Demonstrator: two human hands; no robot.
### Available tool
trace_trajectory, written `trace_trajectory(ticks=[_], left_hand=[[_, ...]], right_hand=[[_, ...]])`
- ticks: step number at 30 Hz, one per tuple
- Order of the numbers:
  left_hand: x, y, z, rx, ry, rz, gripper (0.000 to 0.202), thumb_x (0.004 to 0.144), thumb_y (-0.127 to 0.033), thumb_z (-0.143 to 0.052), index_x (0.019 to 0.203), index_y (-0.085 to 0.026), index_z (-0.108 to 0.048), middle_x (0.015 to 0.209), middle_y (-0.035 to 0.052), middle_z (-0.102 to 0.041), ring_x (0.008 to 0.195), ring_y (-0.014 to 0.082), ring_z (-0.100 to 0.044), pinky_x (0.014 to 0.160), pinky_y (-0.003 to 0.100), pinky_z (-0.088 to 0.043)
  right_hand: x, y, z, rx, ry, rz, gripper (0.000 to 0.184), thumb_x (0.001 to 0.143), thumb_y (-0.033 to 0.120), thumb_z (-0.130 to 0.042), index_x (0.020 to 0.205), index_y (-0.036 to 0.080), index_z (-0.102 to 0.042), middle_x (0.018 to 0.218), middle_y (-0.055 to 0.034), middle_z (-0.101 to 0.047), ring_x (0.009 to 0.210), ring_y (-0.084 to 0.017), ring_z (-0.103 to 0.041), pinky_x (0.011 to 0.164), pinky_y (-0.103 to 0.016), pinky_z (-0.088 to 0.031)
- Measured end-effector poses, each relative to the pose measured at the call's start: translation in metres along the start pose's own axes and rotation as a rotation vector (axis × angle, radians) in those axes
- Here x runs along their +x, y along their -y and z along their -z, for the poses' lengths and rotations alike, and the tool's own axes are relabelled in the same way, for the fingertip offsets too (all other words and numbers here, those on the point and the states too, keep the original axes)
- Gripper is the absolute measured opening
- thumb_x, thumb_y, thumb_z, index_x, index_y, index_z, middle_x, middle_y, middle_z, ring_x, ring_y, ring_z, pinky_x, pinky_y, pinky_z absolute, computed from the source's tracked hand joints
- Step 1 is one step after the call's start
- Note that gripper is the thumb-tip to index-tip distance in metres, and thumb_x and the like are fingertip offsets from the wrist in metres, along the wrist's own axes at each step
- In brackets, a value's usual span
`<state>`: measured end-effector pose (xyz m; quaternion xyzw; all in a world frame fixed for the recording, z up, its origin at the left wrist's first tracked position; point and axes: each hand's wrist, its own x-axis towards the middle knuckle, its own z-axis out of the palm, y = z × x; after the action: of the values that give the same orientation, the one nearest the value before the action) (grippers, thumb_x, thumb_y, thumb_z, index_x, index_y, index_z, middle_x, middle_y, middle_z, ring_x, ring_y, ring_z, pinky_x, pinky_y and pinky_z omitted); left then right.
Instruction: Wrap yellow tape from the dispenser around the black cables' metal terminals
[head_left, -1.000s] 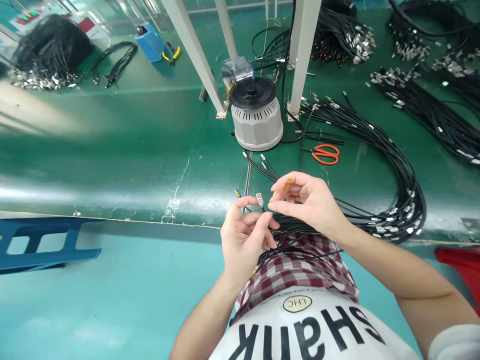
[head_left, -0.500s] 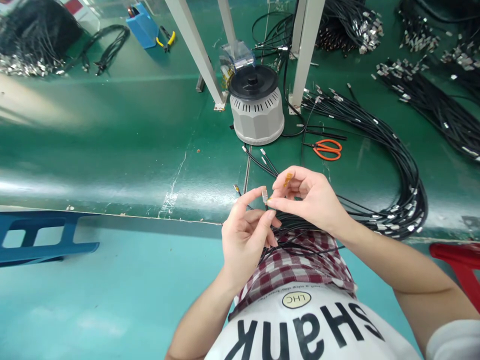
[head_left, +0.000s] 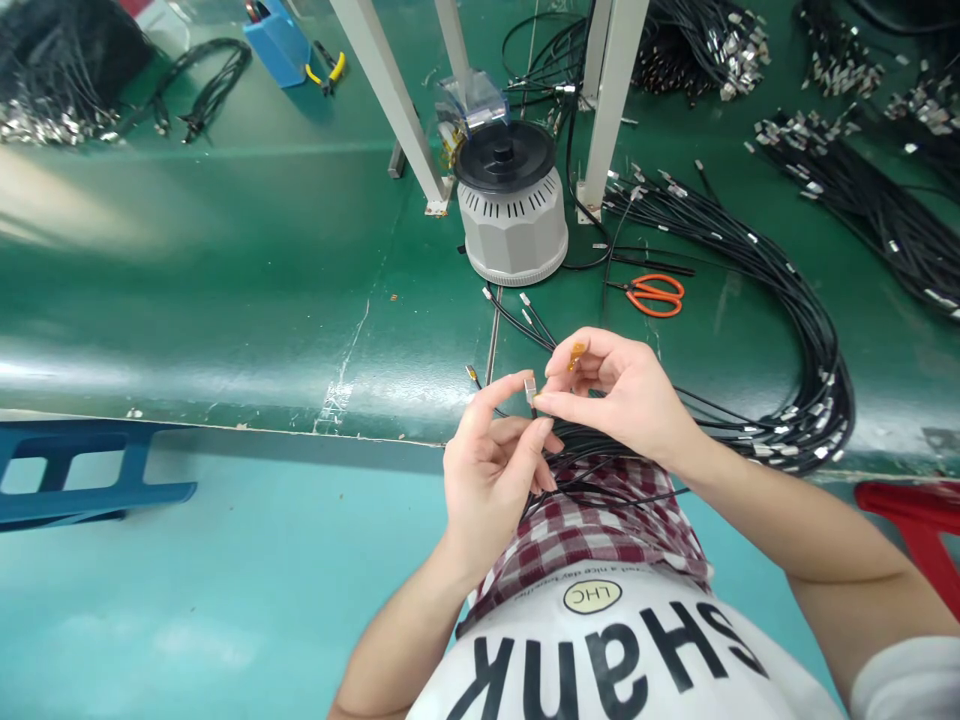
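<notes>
Between my hands is a black cable's silver metal connector point(head_left: 530, 389). My left hand point(head_left: 495, 450) is closed on this cable end, its index fingertip at the connector's top and the thumb lower down by the cable. From the right, the thumb and fingers of my right hand point(head_left: 619, 395) come up to the connector's side. A small piece of amber tape point(head_left: 576, 354) clings to a finger of the right hand. Below both hands, a bundle of black cables point(head_left: 592, 445) runs across the bench edge and my lap.
Beyond my hands stands a grey round tape dispenser point(head_left: 513, 215) with a black top. Orange-handled scissors point(head_left: 655, 295) lie right of it, beside a curved cable bundle point(head_left: 814, 340). White posts point(head_left: 611, 110) rise behind. A blue stool point(head_left: 97, 470) and red stool point(head_left: 915, 510) flank the bench.
Both hands keep nearly the same pose around the connector. The view has shifted slightly; nothing has been taken up or let go.
</notes>
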<state>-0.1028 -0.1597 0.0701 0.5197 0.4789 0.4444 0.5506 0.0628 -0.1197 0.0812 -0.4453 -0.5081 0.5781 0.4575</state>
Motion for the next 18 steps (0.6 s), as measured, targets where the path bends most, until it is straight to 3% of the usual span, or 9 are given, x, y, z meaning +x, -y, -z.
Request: trace_trajectory(ticks=[10, 18], left_hand=[[0.0009, -0.0036, 0.0, -0.122, 0.013, 0.075, 0.041, 0.091, -0.031, -0.068, 0.128, -0.024, -0.052, 0.07, -0.0009, -0.072, 0.04, 0.0119, -0.061, 0.039, 0.022, -0.05], [0.0065, -0.0022, -0.0001, -0.246, 0.021, 0.084, 0.018, 0.098, -0.036, -0.056, 0.109, -0.024, -0.05, 0.064, -0.0017, -0.069, 0.036, 0.0113, -0.058, 0.033, 0.018, -0.04]], right_hand=[[0.0007, 0.004, -0.0017, -0.022, 0.011, -0.036, 0.029, 0.07, 0.026, -0.084, 0.088, 0.019, -0.062, 0.078, 0.0009, -0.069, 0.07, -0.013, -0.064, 0.065, -0.027, -0.048], [-0.0013, 0.0078, -0.0033, -0.072, 0.036, 0.044, 0.022, 0.076, 0.022, -0.079, 0.091, 0.019, -0.063, 0.081, 0.0005, -0.069, 0.076, -0.013, -0.065, 0.072, -0.028, -0.048]])
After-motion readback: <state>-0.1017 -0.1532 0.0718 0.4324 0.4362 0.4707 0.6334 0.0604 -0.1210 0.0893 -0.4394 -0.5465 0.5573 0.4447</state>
